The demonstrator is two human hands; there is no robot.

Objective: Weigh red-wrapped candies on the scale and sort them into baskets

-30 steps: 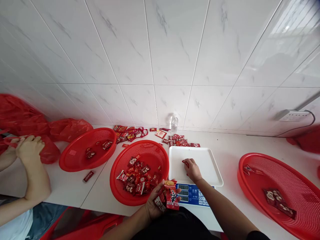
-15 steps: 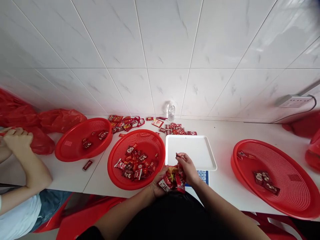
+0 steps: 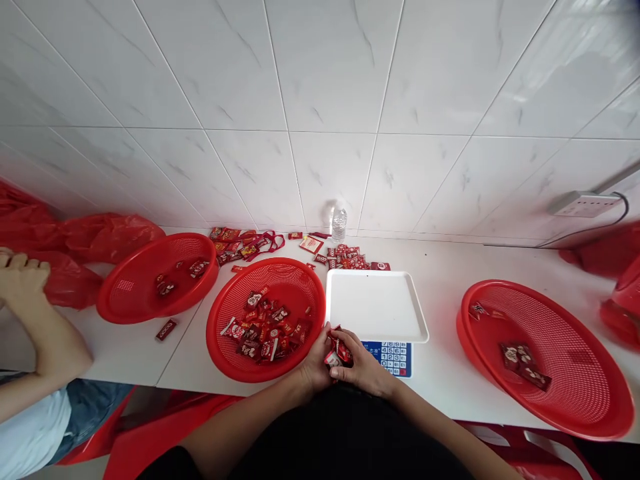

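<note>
My left hand (image 3: 316, 363) and my right hand (image 3: 361, 363) meet at the table's front edge, both closed around a small bunch of red candy packets (image 3: 337, 350). They sit just in front of the scale (image 3: 390, 355), whose white tray (image 3: 376, 305) has nothing on it. To the left of my hands is a red mesh basket (image 3: 226, 310) holding several red wrapped candies (image 3: 265, 327).
A second red basket (image 3: 127, 293) at left holds a few candies; a large one (image 3: 590, 393) at right holds a few more. Loose packets (image 3: 350, 259) and a water bottle (image 3: 339, 223) lie by the wall. Another person's hand (image 3: 23, 280) grips red plastic bags (image 3: 90, 243) at far left.
My right hand left the white tray and came back to join my left hand on the packets. Both hands have dropped to the table's front edge.
</note>
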